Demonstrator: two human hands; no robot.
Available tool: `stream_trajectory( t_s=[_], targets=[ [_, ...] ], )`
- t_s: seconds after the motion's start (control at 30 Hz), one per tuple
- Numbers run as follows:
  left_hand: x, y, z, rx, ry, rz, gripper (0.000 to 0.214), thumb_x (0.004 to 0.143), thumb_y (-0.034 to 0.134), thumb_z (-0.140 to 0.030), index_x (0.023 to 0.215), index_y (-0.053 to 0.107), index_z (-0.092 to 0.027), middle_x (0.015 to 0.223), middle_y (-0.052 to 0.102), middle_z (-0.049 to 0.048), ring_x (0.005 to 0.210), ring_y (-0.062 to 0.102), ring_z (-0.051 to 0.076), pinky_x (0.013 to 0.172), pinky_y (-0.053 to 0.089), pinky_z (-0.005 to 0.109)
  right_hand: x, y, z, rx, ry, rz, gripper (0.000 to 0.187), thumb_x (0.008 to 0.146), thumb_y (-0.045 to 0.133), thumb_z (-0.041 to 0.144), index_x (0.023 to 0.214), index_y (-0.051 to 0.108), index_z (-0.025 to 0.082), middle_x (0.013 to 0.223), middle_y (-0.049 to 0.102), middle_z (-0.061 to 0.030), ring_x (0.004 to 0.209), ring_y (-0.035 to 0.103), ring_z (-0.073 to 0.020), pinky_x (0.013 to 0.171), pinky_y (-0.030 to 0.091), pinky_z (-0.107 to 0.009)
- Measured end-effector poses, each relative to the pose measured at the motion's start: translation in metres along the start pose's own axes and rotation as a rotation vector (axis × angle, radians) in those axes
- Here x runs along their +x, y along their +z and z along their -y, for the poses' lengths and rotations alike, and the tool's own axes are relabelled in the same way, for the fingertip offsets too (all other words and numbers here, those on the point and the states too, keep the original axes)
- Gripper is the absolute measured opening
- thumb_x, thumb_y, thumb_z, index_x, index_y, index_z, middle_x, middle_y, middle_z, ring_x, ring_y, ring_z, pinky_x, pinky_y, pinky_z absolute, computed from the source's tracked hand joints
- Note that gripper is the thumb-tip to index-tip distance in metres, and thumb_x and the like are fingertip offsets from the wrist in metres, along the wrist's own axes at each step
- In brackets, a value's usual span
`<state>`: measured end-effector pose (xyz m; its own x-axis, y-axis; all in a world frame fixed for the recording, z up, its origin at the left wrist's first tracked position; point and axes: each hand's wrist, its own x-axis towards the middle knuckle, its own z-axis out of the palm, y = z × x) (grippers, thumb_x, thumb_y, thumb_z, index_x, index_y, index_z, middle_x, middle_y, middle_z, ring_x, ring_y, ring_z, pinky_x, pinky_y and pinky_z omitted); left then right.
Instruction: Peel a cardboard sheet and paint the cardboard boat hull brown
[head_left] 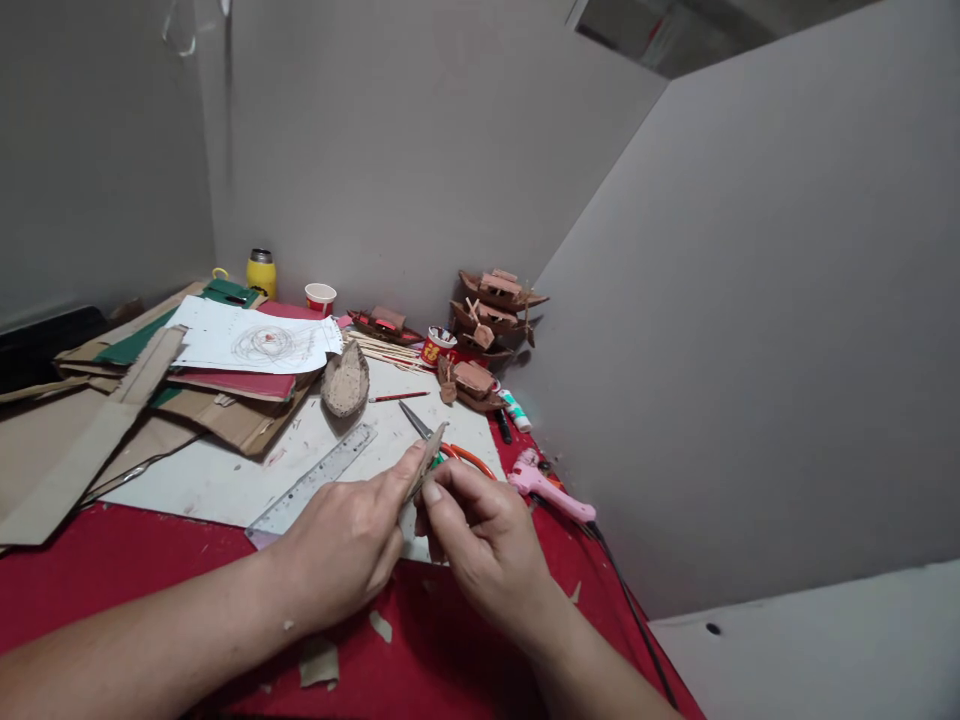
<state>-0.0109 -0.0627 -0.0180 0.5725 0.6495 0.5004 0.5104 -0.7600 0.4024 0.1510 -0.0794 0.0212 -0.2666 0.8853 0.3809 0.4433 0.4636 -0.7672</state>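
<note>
Between my two hands is a small strip of brown cardboard [430,456], tilted up with its narrow tip pointing away from me. My left hand [352,530] is closed around its left side. On the near right side, my right hand [480,530] pinches the strip between thumb and fingers; the fingertips are partly hidden. Just beyond lie scissors with orange handles [469,458], their blades open on the white board. A clear ruler [315,480] rests left of the hands, and a boat-shaped cardboard hull [346,382] sits farther back.
Stacked cardboard [247,430] and a paper with a drawing [247,338] occupy the left. Finished model boats [499,290] stand at the back right, near a red cup [438,347]. A pink glue gun [551,488] lies right, its cord trailing along the red cloth [180,570].
</note>
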Motion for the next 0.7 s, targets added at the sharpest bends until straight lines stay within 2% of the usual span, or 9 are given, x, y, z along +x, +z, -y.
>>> stream_trajectory(
  t_s=[0.13,0.27,0.37,0.43,0.53,0.7],
  targets=[
    [0.002,-0.001,0.001,-0.017,-0.004,0.003,0.071,0.083,0.041,-0.009,0.148,0.012,-0.015,0.133,0.057,0.0165,0.111,0.062,0.028,0.088,0.054,0.045,0.001,-0.001,-0.002,0.017,-0.036,0.004,0.027,0.094,0.041,0.025,0.069,0.05,0.019,0.061,0.051,0.0022,0.05,0.046,-0.0089,0.049,0.038,-0.021],
    [0.003,-0.002,-0.001,-0.072,-0.013,0.004,0.067,0.083,0.042,-0.009,0.146,0.02,-0.014,0.13,0.059,0.0158,0.107,0.064,0.026,0.087,0.052,0.042,0.0,-0.001,-0.004,0.002,-0.06,-0.022,0.028,0.094,0.04,0.024,0.068,0.049,0.019,0.06,0.05,0.0026,0.049,0.044,-0.0088,0.047,0.037,-0.021],
    [0.005,-0.005,-0.007,-0.191,-0.044,0.04,0.058,0.081,0.042,-0.008,0.138,0.033,-0.016,0.117,0.065,0.0118,0.093,0.066,0.022,0.078,0.052,0.034,-0.001,-0.001,-0.006,0.012,-0.065,-0.052,0.029,0.094,0.04,0.025,0.066,0.047,0.02,0.058,0.047,0.0032,0.047,0.042,-0.0088,0.046,0.035,-0.022],
    [0.007,-0.008,-0.011,-0.297,-0.079,0.073,0.045,0.08,0.042,-0.007,0.124,0.045,-0.017,0.102,0.067,0.0062,0.08,0.064,0.018,0.07,0.049,0.029,0.0,0.0,-0.008,0.045,-0.049,-0.048,0.029,0.094,0.041,0.025,0.065,0.046,0.02,0.057,0.046,0.0037,0.047,0.041,-0.0088,0.046,0.034,-0.022],
    [0.01,-0.01,-0.013,-0.409,-0.15,0.107,0.028,0.08,0.043,-0.007,0.104,0.051,-0.018,0.082,0.062,-0.0008,0.068,0.056,0.014,0.063,0.045,0.025,0.002,0.001,-0.012,0.086,-0.019,-0.03,0.029,0.093,0.041,0.025,0.065,0.046,0.02,0.056,0.045,0.0043,0.046,0.04,-0.0086,0.045,0.034,-0.022],
    [0.012,-0.007,-0.011,-0.547,-0.223,0.111,0.02,0.08,0.044,-0.009,0.097,0.049,-0.019,0.083,0.059,-0.0012,0.074,0.054,0.015,0.069,0.043,0.026,0.004,0.002,-0.014,0.049,0.006,-0.019,0.024,0.091,0.042,0.023,0.069,0.047,0.02,0.053,0.042,0.0058,0.044,0.038,-0.0083,0.044,0.032,-0.021]
  ],
)
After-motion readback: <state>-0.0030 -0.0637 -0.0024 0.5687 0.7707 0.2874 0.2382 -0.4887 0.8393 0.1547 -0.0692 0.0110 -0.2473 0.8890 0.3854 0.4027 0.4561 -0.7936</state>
